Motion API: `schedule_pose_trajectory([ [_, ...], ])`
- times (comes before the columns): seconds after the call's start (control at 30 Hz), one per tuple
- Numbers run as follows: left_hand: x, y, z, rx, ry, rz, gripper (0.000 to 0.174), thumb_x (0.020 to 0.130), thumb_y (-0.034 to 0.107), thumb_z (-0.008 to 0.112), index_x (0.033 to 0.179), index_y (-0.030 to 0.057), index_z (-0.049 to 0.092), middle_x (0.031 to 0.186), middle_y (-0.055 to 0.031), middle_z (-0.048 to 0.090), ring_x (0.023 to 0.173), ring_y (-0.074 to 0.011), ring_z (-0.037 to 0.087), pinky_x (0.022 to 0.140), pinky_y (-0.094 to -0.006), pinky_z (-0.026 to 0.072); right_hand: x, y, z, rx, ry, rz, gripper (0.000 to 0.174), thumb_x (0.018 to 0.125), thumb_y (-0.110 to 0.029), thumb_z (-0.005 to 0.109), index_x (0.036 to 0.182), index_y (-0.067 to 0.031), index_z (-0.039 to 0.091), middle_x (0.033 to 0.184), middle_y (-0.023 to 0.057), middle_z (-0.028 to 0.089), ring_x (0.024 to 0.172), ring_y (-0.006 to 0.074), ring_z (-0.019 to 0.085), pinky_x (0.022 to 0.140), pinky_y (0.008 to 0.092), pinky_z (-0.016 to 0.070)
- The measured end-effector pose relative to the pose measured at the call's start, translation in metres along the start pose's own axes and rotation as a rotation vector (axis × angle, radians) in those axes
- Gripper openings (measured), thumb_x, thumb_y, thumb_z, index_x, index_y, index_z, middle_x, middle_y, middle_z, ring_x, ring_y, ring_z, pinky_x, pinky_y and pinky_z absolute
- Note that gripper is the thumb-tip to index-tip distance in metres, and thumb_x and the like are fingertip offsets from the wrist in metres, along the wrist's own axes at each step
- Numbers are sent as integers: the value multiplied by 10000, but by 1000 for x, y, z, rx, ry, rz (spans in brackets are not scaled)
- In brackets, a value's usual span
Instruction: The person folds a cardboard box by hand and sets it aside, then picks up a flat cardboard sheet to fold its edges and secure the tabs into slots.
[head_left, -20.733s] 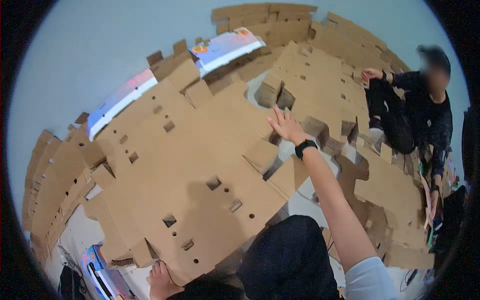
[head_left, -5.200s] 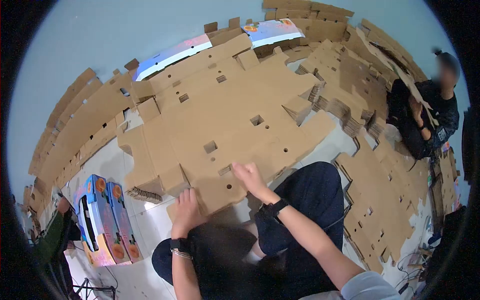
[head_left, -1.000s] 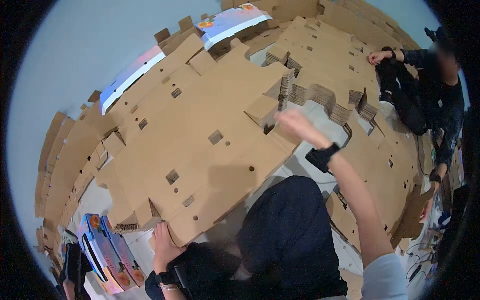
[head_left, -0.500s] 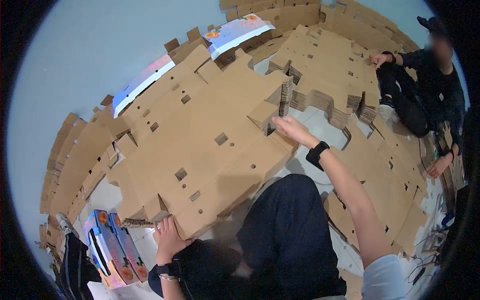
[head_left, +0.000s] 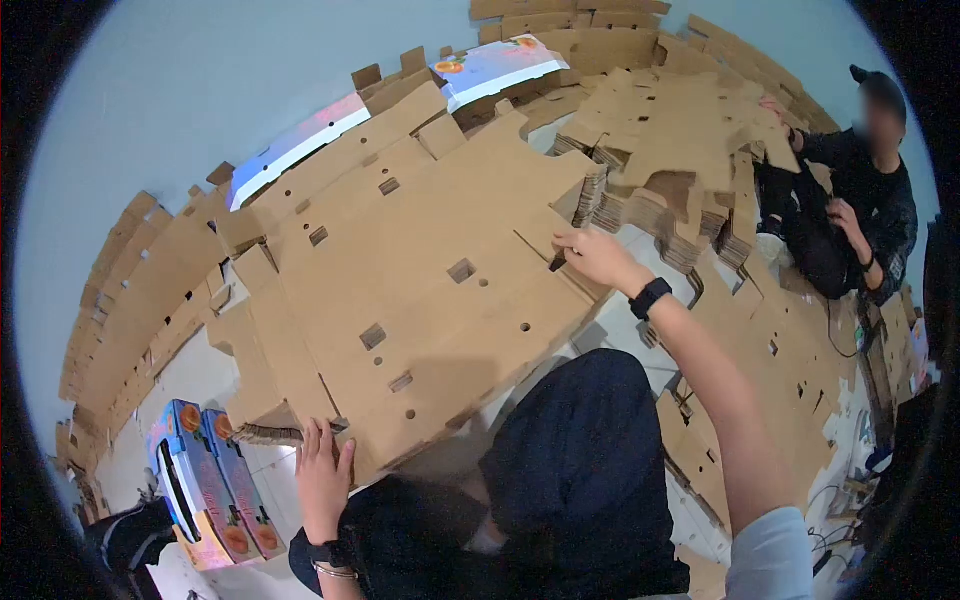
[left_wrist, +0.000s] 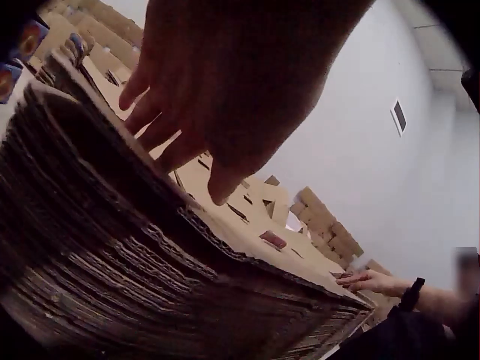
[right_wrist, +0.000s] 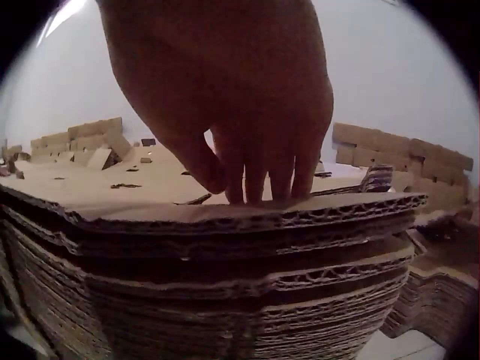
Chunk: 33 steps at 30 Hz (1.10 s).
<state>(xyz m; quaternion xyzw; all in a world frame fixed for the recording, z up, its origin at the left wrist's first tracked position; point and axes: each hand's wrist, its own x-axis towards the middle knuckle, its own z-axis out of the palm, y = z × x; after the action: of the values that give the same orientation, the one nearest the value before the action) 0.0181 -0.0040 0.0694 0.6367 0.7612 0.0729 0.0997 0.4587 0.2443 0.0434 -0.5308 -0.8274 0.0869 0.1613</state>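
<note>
A large die-cut cardboard sheet (head_left: 430, 290) with square and round holes lies on top of a tall stack (right_wrist: 330, 322) of similar sheets. My left hand (head_left: 323, 480) is at the sheet's near left corner, fingers extended onto the flap there. In the left wrist view its spread fingers reach down to the top sheet. At the right edge, my right hand (head_left: 600, 258) presses its fingertips on another flap (head_left: 545, 235). Seen from the right wrist, the fingers (right_wrist: 255, 176) point down onto the top sheet, thumb apart, curled round nothing. Both flaps lie nearly flat, with slits beside them.
Printed boxes (head_left: 205, 480) stand on the tiled floor at left. More cut cardboard stacks (head_left: 775, 350) lie at right, with cables (head_left: 825, 520) near the lower right. Cardboard lines the wall behind. Another person (head_left: 850, 200) sits at the far right beside a stack, near a cardboard sheet.
The raised flaps at the left corner and right edge have gone down flat under my hands. My left hand has moved forward onto its flap. The other person's sheet has shifted.
</note>
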Motion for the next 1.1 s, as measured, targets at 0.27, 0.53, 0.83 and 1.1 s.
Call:
schedule_pose_trajectory([
  [0.27,6,1,2,82,-28,2,525,851,330,537,1230,-28,482,1267,-254,467,1196,-361,437,1027,-454,317,3,-8,-1,-124,-52,-13,316,800,-152,486,1083,-94,617,970,149,645,857,330,622,747,444,505],
  [0.53,-7,-6,11,70,42,-53,518,853,366,528,1268,59,493,1380,-145,399,1289,-292,357,1054,-601,126,-46,-202,-134,725,-28,-427,232,893,-172,462,1007,-39,614,998,123,628,938,240,594,825,328,455],
  [0.83,-10,-15,17,-12,50,-39,558,845,380,532,1317,94,449,1413,-157,349,1261,-405,354,1040,-514,267,-189,-268,-181,1480,49,-1121,275,878,-197,592,1151,-226,619,1242,-4,499,1116,177,500,966,337,390],
  [1.1,-13,-10,14,65,73,-59,568,853,368,542,1336,95,420,1426,-155,327,1260,-368,369,1029,-508,278,-186,-282,-179,1533,-103,-1115,346,828,-165,668,1165,-163,592,1136,12,518,1035,183,534,927,322,402],
])
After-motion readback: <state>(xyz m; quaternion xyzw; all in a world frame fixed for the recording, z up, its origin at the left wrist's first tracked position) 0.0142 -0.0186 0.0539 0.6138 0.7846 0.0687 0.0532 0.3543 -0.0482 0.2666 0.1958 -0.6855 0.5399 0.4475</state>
